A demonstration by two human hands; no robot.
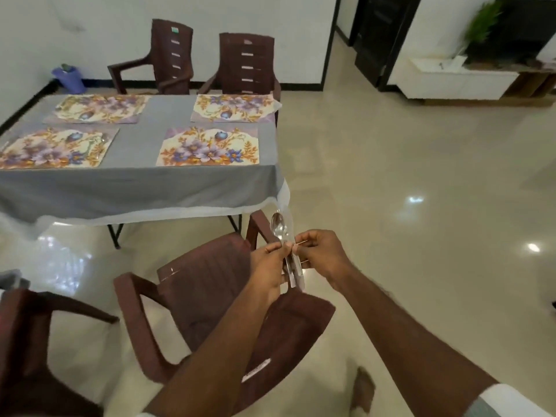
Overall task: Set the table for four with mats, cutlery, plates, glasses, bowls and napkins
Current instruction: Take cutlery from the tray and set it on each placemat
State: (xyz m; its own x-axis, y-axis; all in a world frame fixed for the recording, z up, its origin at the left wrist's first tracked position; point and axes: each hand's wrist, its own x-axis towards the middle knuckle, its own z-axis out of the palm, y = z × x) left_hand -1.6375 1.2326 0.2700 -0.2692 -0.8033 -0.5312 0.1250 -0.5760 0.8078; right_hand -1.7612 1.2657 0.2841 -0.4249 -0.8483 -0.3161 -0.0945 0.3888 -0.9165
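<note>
So you're standing back from the surface (192, 179), which has its grey cloth on and all four floral mats down: two on the side nearest you (207, 147) (55, 149), two on the far side by the pushed-in chairs (233, 108) (99, 109). Makes sense to lay mats first, since everything else lands on top of them.

Both your hands are up in front of you, over the brown chair (210, 296) that's pulled out just short of the surface. Your left hand (270, 266) is closed around a bundle of cutlery (285, 251), spoon bowl sticking up, handles hanging below the fist. Your right hand (323, 251) is pinched on the same bundle from the other side, fingertips right at the necks. My guess is you're fanning the pieces apart to peel one setting's worth off, which is why they're held upright and close to your chest rather than already out over a mat.

There might be a piece of cutlery already on the near-left mat, something shiny there, but it's too blurry to call. No plates, glasses, bowls or napkins anywhere on the surface that I can see, so you're early on. Watch that chair: it's between you and the near-right mat.
</note>
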